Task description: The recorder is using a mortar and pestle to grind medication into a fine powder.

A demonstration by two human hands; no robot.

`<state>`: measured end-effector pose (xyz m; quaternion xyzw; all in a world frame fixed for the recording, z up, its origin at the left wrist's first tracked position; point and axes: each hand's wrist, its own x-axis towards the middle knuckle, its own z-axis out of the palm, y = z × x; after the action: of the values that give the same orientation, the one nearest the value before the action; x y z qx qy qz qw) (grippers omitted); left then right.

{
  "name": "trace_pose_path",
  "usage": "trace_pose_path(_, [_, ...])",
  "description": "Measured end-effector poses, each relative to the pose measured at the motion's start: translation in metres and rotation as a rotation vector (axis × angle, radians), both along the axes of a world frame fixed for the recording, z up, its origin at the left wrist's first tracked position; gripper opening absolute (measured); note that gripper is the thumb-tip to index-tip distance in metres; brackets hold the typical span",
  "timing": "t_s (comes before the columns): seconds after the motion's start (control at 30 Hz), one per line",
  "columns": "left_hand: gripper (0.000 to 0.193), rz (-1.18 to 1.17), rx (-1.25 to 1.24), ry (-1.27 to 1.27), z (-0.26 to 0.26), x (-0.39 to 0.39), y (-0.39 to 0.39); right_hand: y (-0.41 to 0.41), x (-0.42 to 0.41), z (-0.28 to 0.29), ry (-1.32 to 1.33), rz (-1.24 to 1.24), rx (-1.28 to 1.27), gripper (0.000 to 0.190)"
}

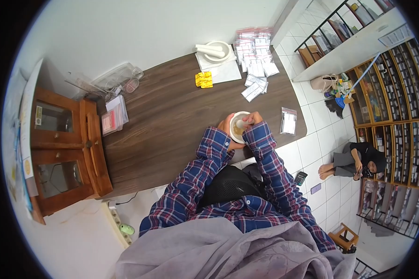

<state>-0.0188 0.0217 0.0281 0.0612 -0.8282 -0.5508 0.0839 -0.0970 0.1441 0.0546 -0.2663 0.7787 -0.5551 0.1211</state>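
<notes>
My left hand (226, 124) is wrapped around the outside of a small white mortar (231, 132) near the front edge of the wooden table. With my right hand (254, 119) I grip a white pestle (240, 123), its head down inside the mortar. Some beige-brown material (237, 131) lies in the bowl, partly hidden by the pestle and fingers. To the right of the mortar is a clear zip bag (288, 121) with a white label. Further back are several loose white printed slips (254, 90).
A second mortar (220, 44) with its pestle rests on white paper beside piled zip bags (254, 45). A yellow packet (204, 80) lies in front. On the left stands a wooden cabinet (85, 146). Someone (359, 160) sits on the floor by the shelves, near a calculator (300, 178).
</notes>
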Motion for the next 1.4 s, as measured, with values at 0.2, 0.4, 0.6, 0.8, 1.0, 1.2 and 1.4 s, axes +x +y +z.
trace_pose_path(0.2, [0.105,0.020,-0.084,-0.018,-0.012,0.001,-0.001,-0.003,0.003,0.014,0.091,0.169,0.324,0.017])
trace_pose_path(0.4, [0.105,0.054,-0.105,-0.006,-0.016,0.002,0.003,0.003,0.014,0.026,0.190,0.178,0.327,0.020])
trace_pose_path(0.6, [0.107,0.058,-0.063,0.010,-0.017,0.001,0.005,0.014,0.002,0.001,0.098,0.061,0.147,0.020])
trace_pose_path(0.8, [0.107,0.017,-0.035,0.011,-0.011,-0.003,0.003,0.002,-0.003,0.001,0.116,0.055,0.122,0.020])
trace_pose_path(1.0, [0.107,0.052,-0.093,0.005,-0.023,0.005,0.001,-0.013,0.004,0.022,0.174,0.207,0.386,0.018])
trace_pose_path(1.2, [0.106,0.043,-0.054,-0.068,-0.011,0.001,0.002,-0.015,-0.003,0.025,0.405,0.241,0.360,0.015])
trace_pose_path(1.4, [0.103,0.052,-0.085,-0.019,-0.010,0.002,0.005,-0.010,-0.005,0.026,0.365,0.295,0.391,0.014])
